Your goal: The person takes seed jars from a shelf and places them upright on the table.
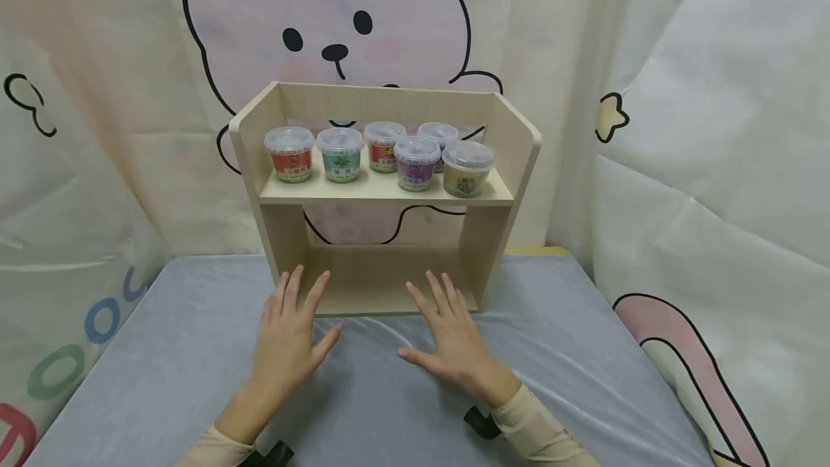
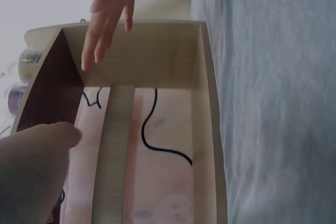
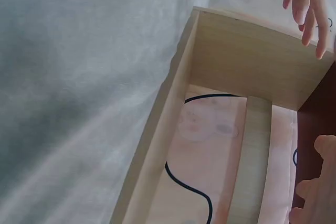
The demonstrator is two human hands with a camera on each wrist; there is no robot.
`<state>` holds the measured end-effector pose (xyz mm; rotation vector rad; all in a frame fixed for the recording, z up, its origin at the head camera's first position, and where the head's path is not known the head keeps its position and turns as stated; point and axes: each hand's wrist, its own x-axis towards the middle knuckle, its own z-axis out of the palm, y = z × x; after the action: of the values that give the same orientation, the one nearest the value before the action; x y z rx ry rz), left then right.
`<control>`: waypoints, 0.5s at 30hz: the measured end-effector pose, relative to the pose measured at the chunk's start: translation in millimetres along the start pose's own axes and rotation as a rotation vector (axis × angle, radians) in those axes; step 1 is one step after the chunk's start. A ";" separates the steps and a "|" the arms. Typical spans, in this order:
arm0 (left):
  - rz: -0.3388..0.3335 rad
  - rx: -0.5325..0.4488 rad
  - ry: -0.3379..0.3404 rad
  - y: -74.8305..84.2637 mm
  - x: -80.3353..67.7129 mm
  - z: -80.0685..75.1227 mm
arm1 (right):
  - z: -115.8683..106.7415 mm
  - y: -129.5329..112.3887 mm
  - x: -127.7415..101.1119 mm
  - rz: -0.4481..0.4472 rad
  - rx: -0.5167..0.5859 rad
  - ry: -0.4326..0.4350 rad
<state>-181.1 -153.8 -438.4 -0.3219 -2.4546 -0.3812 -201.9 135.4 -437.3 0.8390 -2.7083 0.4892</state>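
Note:
A pale wooden two-level shelf (image 1: 382, 199) stands at the back of a grey-covered table (image 1: 181, 352). Its upper board carries several small lidded cups, among them a red cup (image 1: 289, 154), a green cup (image 1: 340, 154), a purple cup (image 1: 416, 163) and a yellow cup (image 1: 467, 168). The lower board (image 1: 382, 279) is bare. My left hand (image 1: 292, 330) is palm down with spread, straight fingers, its fingertips at the lower board's front edge. My right hand (image 1: 447, 337) is the same way beside it. Neither holds anything. The wrist views look into the shelf's lower bay (image 2: 157, 145) (image 3: 210, 145).
A curtain printed with a cartoon bear (image 1: 337, 34) hangs right behind the shelf. A white drape (image 1: 713, 164) closes off the right side and another the left. Grey table surface spreads to both sides of my hands.

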 end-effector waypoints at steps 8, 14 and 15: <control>0.028 -0.107 0.108 -14.7 7.1 -5.5 | -11.4 -2.0 14.4 -0.017 0.024 0.015; 0.008 -0.137 0.199 -29.1 12.0 -13.0 | -25.9 -7.5 27.0 -0.027 0.040 0.035; 0.004 -0.141 0.215 -31.2 12.7 -14.9 | -28.6 -9.0 29.4 -0.028 0.044 0.040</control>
<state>-192.6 -186.2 -425.2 -0.3274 -2.2213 -0.5588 -215.9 125.1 -399.0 0.8680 -2.6550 0.5554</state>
